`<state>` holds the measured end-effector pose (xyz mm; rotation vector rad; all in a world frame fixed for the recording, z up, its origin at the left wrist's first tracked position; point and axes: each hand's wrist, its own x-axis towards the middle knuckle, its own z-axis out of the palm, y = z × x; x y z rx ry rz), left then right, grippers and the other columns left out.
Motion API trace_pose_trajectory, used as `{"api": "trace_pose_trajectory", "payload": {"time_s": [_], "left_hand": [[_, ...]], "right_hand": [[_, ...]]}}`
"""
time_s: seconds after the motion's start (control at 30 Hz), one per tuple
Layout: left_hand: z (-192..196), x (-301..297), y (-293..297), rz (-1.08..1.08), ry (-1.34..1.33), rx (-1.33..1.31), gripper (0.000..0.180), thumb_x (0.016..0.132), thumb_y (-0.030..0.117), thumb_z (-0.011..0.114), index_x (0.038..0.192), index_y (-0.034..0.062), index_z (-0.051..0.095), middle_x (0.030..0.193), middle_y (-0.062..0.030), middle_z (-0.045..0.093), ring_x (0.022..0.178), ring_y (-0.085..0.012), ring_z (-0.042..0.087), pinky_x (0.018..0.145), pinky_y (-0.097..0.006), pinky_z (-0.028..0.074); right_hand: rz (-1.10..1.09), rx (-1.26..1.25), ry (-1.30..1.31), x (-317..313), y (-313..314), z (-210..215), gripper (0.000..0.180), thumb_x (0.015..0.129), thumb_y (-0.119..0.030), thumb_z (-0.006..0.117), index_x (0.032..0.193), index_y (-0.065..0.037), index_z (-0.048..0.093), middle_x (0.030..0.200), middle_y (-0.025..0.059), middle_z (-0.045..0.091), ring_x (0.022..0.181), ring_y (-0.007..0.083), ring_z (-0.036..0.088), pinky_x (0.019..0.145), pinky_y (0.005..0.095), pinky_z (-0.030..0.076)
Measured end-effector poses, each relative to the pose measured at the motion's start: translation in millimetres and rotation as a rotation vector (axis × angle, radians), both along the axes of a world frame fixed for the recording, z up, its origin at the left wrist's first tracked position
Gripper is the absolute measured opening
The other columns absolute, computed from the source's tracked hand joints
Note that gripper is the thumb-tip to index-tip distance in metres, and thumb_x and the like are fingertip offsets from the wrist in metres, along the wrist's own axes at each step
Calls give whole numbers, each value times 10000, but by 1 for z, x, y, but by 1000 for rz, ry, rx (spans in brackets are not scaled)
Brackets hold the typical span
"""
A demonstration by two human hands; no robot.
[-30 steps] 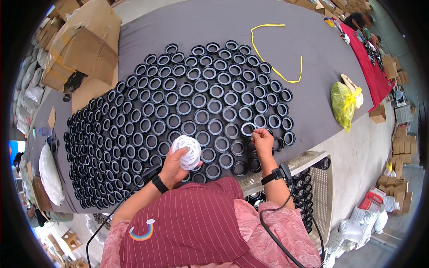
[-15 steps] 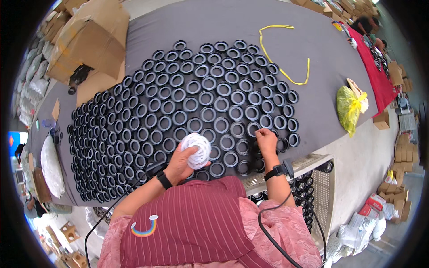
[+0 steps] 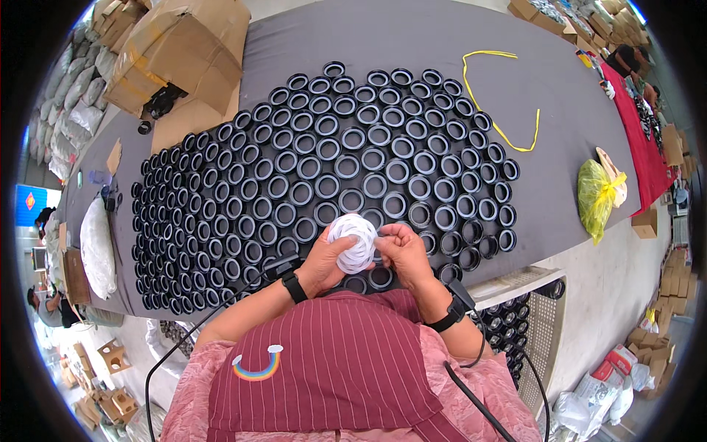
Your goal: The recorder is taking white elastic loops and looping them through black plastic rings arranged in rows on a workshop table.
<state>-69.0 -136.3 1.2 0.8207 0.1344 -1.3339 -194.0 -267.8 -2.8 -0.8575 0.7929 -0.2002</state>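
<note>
Head view: both forearms rise from the lower edge and meet above the apron. Left hand (image 3: 322, 259) cups a white bundle of rings (image 3: 353, 241), fingers curled around it. Right hand (image 3: 403, 250) pinches the bundle's right edge with fingertips together. Beyond, black rings (image 3: 346, 158) lie in rows on the grey table (image 3: 412, 37).

**Right hand leaves the rings and joins the white bundle**

Your right hand (image 3: 403, 254) is no longer out on the black rings (image 3: 324, 162) at the near edge of the bench (image 3: 442, 37); it now sits against the bundle of white rings (image 3: 352, 241), fingertips touching it. Your left hand (image 3: 322, 261) has lifted the bundle slightly toward the middle.
</note>
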Motion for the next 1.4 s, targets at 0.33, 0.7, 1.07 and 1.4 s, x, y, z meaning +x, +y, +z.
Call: {"api": "trace_pose_trajectory", "payload": {"time_s": [0.33,0.7,1.07,1.4], "left_hand": [[-18,7,2,72,79,5,411,870,75,550,1254,125,411,1164,-153,562,1018,-346,607,743,-551,555],[-24,10,4,88,53,48,417,868,58,540,1253,142,403,1162,-156,556,1013,-356,604,748,-542,549],[-10,6,0,71,12,78,364,875,80,519,1223,124,421,1104,-133,557,973,-313,610,717,-490,562],[-13,3,-2,15,13,13,449,865,14,540,1280,115,399,1164,-140,565,1018,-319,610,741,-532,567]], "right_hand": [[-59,212,29,-18,-21,-4,98,831,-53,662,916,-37,615,667,2,576,498,90,493,469,224,400],[-291,-330,417,-48,-92,-96,70,861,-100,618,842,-34,626,683,7,604,511,67,528,432,204,412],[-142,-819,656,-37,-97,-135,126,789,-140,659,824,-19,657,629,39,623,528,108,596,490,251,477],[-22,-803,397,-20,-58,-64,205,794,-217,712,805,-21,655,674,43,635,607,114,563,587,270,456]]}}
